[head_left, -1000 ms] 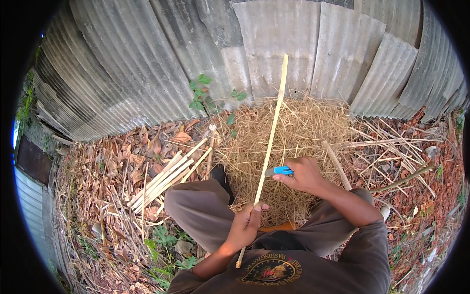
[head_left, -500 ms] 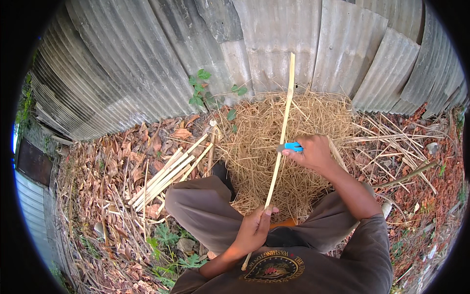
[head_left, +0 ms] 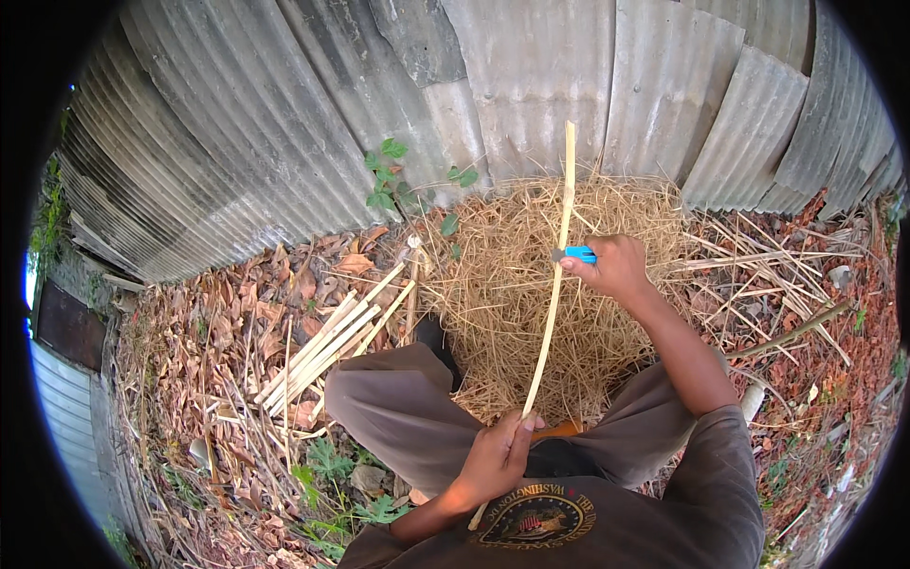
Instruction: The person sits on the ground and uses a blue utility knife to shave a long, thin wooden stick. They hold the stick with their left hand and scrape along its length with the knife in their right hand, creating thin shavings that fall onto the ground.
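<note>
A long, pale split-bamboo strip [head_left: 550, 313] runs from my lap up toward the metal wall and bows slightly. My left hand [head_left: 499, 455] is closed round its lower part, and the near end sticks out below the hand. In my right hand [head_left: 614, 266] is a small knife with a bright blue handle [head_left: 580, 254]. Its short dark blade [head_left: 558, 255] lies against the strip above the middle. Fingers of the right hand cover part of the handle.
A heap of thin straw-like shavings [head_left: 512, 332] lies between my legs. Several pale strips [head_left: 327, 356] are stacked at left on dry leaves [head_left: 227, 322]. More thin sticks [head_left: 758, 275] lie scattered at right. Corrugated metal sheets [head_left: 531, 85] stand close ahead, with small green plants [head_left: 383, 175] at their foot.
My right hand and the knife have moved farther up along the strip, away from me. The strip now bows more, and its far end sits slightly lower. My left hand keeps its hold.
</note>
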A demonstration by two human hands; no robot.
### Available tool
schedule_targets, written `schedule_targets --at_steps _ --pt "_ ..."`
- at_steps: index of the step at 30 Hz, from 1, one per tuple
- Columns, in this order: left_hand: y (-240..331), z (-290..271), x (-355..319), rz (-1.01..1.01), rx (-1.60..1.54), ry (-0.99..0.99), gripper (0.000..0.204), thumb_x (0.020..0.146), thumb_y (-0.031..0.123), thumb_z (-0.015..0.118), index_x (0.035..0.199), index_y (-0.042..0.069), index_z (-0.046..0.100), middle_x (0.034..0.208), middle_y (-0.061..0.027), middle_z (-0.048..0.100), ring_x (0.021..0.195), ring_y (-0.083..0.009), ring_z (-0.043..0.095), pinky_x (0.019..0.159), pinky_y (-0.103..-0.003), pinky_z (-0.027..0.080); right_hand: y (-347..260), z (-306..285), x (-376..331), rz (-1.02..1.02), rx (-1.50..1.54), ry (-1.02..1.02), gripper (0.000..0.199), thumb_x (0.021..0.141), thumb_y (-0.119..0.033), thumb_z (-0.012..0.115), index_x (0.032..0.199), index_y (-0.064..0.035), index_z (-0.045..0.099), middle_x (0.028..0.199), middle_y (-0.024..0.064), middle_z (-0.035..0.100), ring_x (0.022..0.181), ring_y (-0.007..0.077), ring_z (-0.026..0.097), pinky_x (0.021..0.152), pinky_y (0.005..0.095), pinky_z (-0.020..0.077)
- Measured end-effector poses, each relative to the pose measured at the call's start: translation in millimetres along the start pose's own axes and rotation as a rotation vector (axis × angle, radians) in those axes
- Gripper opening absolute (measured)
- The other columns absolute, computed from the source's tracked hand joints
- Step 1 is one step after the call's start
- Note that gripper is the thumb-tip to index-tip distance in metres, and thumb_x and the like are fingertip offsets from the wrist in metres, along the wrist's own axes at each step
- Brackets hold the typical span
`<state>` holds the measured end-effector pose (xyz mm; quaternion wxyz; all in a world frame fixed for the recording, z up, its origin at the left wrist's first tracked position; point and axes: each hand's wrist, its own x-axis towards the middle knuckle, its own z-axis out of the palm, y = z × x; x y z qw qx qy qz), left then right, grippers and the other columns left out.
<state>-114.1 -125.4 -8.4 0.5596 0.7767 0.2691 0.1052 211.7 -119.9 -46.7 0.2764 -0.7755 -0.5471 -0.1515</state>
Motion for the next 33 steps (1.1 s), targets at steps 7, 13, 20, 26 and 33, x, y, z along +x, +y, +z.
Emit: schedule_targets --at_steps 7,13,20,26,33 --pt "-0.7 2.5 -0.9 0.037 0.029 -0.011 0.017 0.098 0.015 0.045 0.098 0.001 0.056 0.06 -0.0128 0.051 0.049 -0.0234 0.054 0.051 -0.034 0.042 19.5 23.3 -1.7 -0.037 -0.065 0.109 0.071 0.077 -0.077 0.049 0.054 -0.0106 0.058 0.039 0.0042 0.045 0.036 0.0217 0.05 0.038 0.0359 0.0391" --pt "-7.1 22.1 10.0 0.057 -0.04 0.05 0.023 0.1 0.019 0.043 0.095 0.002 0.057 0.058 -0.0011 0.044 0.052 -0.0071 0.043 0.049 -0.026 0.036 42.0 43.3 1.1 0.039 -0.041 0.033 0.075 0.078 -0.08 0.041 0.054 -0.0101 0.055 0.042 0.0097 0.047 0.041 0.0293 0.053 0.04 0.0411 0.0404" --pt "-28.4 -0.3 30.4 0.11 0.023 0.082 0.024 0.101 0.018 0.042 0.102 0.002 0.058 0.059 0.0034 0.041 0.054 -0.0032 0.039 0.049 -0.023 0.033 46.1 59.8 -0.8 0.487 0.589 -0.422 0.076 0.088 -0.076 0.024 0.052 -0.0112 0.039 0.043 0.0012 0.034 0.037 0.0164 0.038 0.04 0.0364 0.0352" --pt "-27.7 -17.7 26.9 0.027 -0.149 0.038 0.025 0.101 0.017 0.041 0.108 0.0 0.059 0.057 0.0057 0.037 0.052 -0.0021 0.034 0.048 -0.021 0.03 -3.4 -49.7 -17.5 0.501 0.768 -0.537 0.062 0.096 -0.061 0.032 0.061 -0.011 0.038 0.052 -0.0019 0.033 0.05 0.0079 0.034 0.05 0.025 0.031" --pt "-27.8 -27.6 29.8 0.097 -0.188 0.022 0.04 0.101 0.016 0.043 0.139 0.001 0.041 0.061 0.0009 0.042 0.053 -0.0064 0.042 0.05 -0.022 0.035 21.7 -122.9 -187.2 0.771 0.605 0.568 0.044 0.101 -0.04 0.039 0.071 -0.009 0.043 0.061 -0.006 0.039 0.053 0.0017 0.03 0.049 0.0187 0.021"
